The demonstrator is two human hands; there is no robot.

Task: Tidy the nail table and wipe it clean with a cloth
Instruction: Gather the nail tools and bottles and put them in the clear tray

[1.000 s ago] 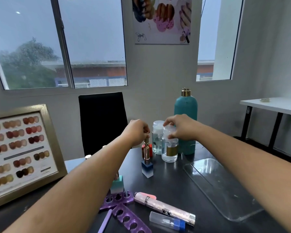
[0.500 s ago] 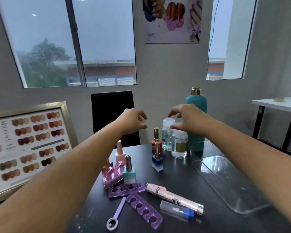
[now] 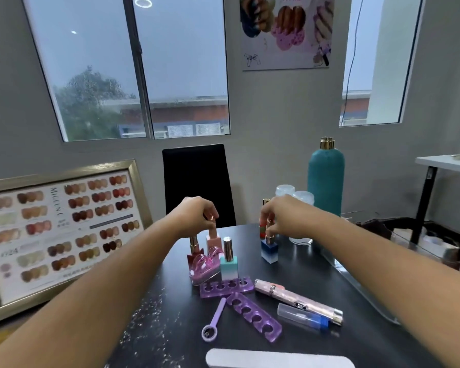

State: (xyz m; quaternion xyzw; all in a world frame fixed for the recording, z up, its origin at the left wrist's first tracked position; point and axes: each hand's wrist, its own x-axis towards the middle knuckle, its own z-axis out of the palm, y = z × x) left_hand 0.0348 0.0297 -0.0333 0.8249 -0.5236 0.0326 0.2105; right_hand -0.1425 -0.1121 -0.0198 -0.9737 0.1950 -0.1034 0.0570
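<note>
On the black nail table (image 3: 311,274) my left hand (image 3: 197,216) pinches the gold cap of a pink polish bottle (image 3: 213,239) that stands beside a dark red bottle (image 3: 194,251). My right hand (image 3: 279,217) grips the cap of a blue-and-white polish bottle (image 3: 269,249). A mint polish bottle (image 3: 229,264) stands in front of a pink clear holder (image 3: 206,264). White dust (image 3: 149,314) speckles the table's left front. No cloth is in view.
Two purple toe separators (image 3: 254,316), a purple stick tool (image 3: 215,321), a pink pen-shaped device (image 3: 298,300), a clear capped tube (image 3: 303,316) and a white nail file (image 3: 276,359) lie near me. A clear acrylic tray (image 3: 361,282), teal bottle (image 3: 325,179), two clear jars (image 3: 302,197), framed colour chart (image 3: 59,229) and black chair (image 3: 197,181) surround them.
Both hands dropped from the clear jars at the back onto polish bottles nearer me. The view tilted down, showing the nail file and more of the dusty tabletop.
</note>
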